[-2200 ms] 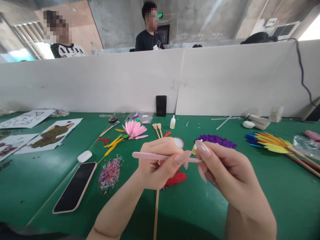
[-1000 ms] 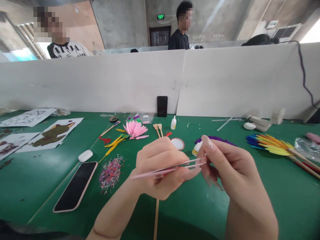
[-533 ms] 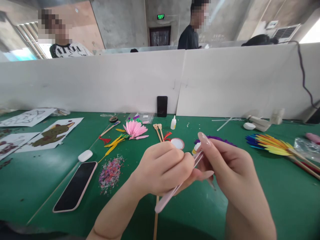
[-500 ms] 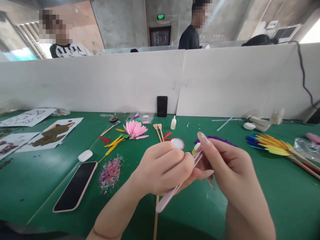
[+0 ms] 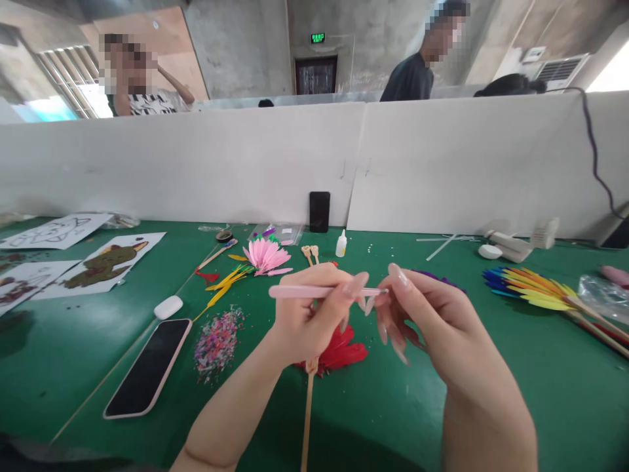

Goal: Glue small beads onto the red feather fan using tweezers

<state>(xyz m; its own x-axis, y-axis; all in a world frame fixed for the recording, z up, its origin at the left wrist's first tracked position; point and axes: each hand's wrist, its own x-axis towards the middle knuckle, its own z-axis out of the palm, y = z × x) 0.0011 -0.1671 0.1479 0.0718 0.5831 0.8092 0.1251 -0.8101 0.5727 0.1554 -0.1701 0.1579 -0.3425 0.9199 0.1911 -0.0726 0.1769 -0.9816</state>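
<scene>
My left hand (image 5: 307, 318) is closed on pink tweezers (image 5: 314, 292), held level with the tips pointing right. My right hand (image 5: 432, 324) is right beside the tips, its thumb and forefinger pinched at them; what they hold, if anything, is too small to see. Under my hands a red feather fan (image 5: 341, 354) on a wooden stick (image 5: 307, 419) lies on the green table (image 5: 393, 419).
A phone (image 5: 147, 367) and a white case (image 5: 168, 307) lie at the left, with a pile of coloured scraps (image 5: 216, 341). A pink feather flower (image 5: 268, 254), a glue bottle (image 5: 341, 244), a rainbow feather fan (image 5: 531, 285) and paper pictures (image 5: 103, 262) lie farther off. White partitions (image 5: 295, 164) back the table; people stand behind.
My left hand has swung the tweezers from slanting down-left back to level, and lifted a little, so the red fan shows beneath. The person behind the partition has walked right.
</scene>
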